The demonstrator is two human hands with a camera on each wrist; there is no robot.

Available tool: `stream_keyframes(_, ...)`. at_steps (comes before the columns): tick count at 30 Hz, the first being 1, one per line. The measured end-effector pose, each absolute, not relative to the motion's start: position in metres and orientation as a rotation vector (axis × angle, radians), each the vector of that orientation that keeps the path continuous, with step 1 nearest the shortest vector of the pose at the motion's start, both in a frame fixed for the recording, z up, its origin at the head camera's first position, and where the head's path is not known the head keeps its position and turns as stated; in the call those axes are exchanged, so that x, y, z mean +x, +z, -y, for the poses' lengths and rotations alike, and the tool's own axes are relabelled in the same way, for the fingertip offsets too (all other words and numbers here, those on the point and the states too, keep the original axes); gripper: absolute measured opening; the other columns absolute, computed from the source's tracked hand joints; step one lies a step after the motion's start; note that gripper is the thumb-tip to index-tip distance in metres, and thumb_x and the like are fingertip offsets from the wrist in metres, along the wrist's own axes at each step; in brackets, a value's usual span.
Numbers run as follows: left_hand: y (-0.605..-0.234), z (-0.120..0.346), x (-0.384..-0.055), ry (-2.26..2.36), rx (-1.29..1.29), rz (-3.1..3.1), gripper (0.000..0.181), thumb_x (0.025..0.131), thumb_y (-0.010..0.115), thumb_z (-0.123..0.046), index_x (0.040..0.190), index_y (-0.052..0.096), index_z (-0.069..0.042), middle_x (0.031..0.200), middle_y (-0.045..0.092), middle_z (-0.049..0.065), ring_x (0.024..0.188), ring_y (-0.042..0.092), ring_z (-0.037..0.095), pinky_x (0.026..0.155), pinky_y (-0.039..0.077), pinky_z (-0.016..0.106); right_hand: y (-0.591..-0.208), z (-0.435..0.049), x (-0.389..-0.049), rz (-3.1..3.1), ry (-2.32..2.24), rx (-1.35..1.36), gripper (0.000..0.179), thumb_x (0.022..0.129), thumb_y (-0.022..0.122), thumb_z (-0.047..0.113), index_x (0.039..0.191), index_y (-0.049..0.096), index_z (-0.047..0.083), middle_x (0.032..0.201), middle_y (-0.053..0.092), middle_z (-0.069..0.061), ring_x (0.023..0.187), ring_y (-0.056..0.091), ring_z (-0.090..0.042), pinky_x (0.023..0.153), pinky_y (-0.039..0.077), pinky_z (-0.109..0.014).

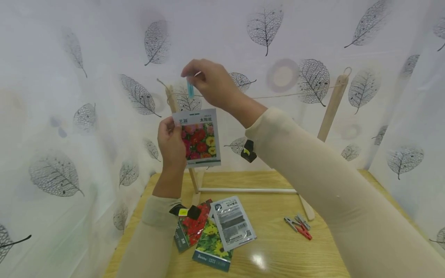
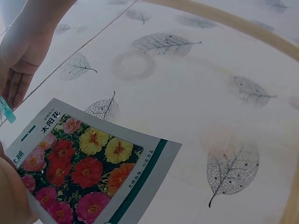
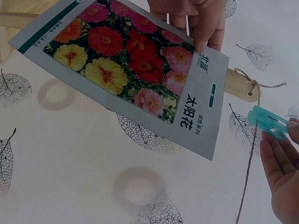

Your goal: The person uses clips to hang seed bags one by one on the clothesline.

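Observation:
My left hand (image 1: 171,144) pinches a flower seed packet (image 1: 199,139) by its side edge, thumb on the printed front. The packet is upright in the head view, just below the string (image 1: 281,95), and shows red, pink and yellow flowers. Above it, my right hand (image 1: 213,83) pinches a teal clothespin (image 3: 268,122) between thumb and fingers. In the right wrist view the clothespin's tip meets the string near the left post's top. The packet's upper edge is apart from the clothespin. In the left wrist view the clothespin (image 2: 7,111) shows only partly.
The string runs between a left wooden post (image 1: 172,99) and a right wooden post (image 1: 330,112), joined low down by a white rod (image 1: 247,190). Three more seed packets (image 1: 233,222) overlap on the wooden table (image 1: 271,247). Several clothespins (image 1: 299,226) lie right. Leaf-patterned curtains (image 1: 104,46) surround the table.

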State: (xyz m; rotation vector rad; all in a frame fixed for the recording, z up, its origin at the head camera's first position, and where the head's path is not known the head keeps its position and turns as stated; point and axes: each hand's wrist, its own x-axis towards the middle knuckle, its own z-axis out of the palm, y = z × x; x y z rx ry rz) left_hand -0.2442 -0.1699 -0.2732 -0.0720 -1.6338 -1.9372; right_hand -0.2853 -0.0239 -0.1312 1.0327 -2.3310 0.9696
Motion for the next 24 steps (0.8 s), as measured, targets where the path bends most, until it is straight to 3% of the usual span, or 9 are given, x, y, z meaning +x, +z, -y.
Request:
stream_keyframes(10, -0.270, 0.168, -0.245, -1.955, -0.095, 1.605, 0.018, 0.107, 0.048, -0.016, 0.123, 0.055, -0.010, 0.115, 0.059, -0.001, 0.110, 0.059, 0.015, 0.097, 0.048, 0.030, -0.136, 0.030, -0.286, 2.350, 0.953, 1.053, 0.021, 0.104, 0.055, 0.014, 0.121, 0.068, 0.014, 0.124, 0.069, 0.000, 0.106, 0.066, -0.008, 0.093, 0.050, -0.017)
stream_keyframes(24, -0.267, 0.169, -0.246, -1.943, -0.088, 1.574, 0.018, 0.105, 0.048, -0.010, 0.121, 0.056, -0.009, 0.113, 0.061, 0.000, 0.107, 0.058, 0.014, 0.094, 0.046, 0.027, -0.145, 0.028, -0.285, 2.445, 0.915, 1.023, 0.025, 0.105, 0.055, 0.019, 0.129, 0.062, 0.021, 0.121, 0.070, -0.001, 0.109, 0.068, -0.012, 0.092, 0.054, -0.023)
